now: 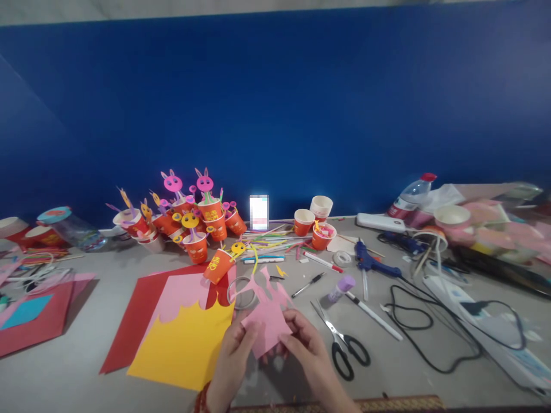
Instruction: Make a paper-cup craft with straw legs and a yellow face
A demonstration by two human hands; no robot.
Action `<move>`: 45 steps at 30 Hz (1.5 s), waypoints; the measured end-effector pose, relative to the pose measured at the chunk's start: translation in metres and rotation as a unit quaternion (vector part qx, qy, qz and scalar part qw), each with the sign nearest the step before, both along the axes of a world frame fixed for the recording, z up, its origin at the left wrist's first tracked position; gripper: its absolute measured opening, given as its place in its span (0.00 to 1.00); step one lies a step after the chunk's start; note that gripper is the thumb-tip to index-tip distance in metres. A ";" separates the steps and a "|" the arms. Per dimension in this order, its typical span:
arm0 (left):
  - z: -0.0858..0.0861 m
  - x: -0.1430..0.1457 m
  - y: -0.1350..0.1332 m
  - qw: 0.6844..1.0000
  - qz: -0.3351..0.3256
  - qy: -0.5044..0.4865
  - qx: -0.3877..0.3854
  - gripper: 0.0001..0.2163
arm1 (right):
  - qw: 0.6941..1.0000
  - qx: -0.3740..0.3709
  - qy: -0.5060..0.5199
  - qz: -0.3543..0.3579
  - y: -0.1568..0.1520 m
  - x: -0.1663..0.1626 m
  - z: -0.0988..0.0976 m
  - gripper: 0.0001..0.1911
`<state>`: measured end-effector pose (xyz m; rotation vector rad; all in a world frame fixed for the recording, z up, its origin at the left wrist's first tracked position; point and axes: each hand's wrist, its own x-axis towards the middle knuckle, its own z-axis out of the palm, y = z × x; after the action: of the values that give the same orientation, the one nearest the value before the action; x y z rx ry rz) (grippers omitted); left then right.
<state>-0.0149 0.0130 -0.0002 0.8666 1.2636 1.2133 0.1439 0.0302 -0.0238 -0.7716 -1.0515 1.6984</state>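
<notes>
Both hands hold a pink paper cut-out [267,316] low in the middle of the head view. My left hand [232,358] pinches its left edge with closed fingers. My right hand [307,347] grips its right lower edge, fingers curled. The cut-out has jagged, pointed upper edges. Just left of it lie a yellow sheet [185,344], a pink sheet [181,298] and a red sheet [133,315], stacked on the grey table [77,367]. Black-handled scissors [342,344] lie right of my right hand.
Orange paper cups with bunny toppers [189,221] cluster at the back left. A blue glue gun [372,263], pens, a glue stick [342,287], tape [343,258], black cables [430,338], a bottle [411,198] and a power strip [447,292] crowd the right. Red paper [37,321] lies far left.
</notes>
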 end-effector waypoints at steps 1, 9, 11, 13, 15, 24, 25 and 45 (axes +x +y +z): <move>-0.002 -0.001 -0.001 1.000 -0.003 0.000 -0.003 0.21 | 1.000 0.002 0.019 0.007 0.000 0.000 -0.001 0.17; -0.008 0.001 -0.004 0.998 -0.030 -0.044 -0.040 0.23 | 0.996 -0.003 0.057 0.071 0.001 -0.004 0.000 0.30; -0.004 0.002 -0.005 0.997 -0.058 -0.043 -0.031 0.21 | 0.995 -0.009 0.045 0.089 0.001 -0.005 0.002 0.28; 0.000 0.003 -0.005 0.995 -0.090 -0.044 -0.023 0.20 | 0.997 -0.020 0.017 0.074 0.001 -0.005 0.002 0.25; 0.002 0.003 -0.006 0.992 -0.111 -0.053 -0.015 0.20 | 0.999 -0.034 -0.010 0.032 0.001 -0.005 0.002 0.23; -0.005 0.003 -0.008 0.992 -0.093 -0.046 0.068 0.24 | 0.995 -0.052 -0.047 -0.064 0.006 -0.010 0.005 0.23; -0.004 0.004 -0.007 0.994 -0.088 -0.033 0.060 0.22 | 0.995 -0.054 -0.052 -0.070 0.006 -0.011 0.005 0.23; 0.002 0.008 -0.002 0.994 -0.085 0.001 0.068 0.17 | 0.988 -0.068 -0.077 -0.114 0.012 -0.018 0.000 0.25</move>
<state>-0.0069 0.0112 0.0014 1.0529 1.0956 1.1712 0.1259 0.0421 -0.0238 -1.0841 -0.9184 1.5437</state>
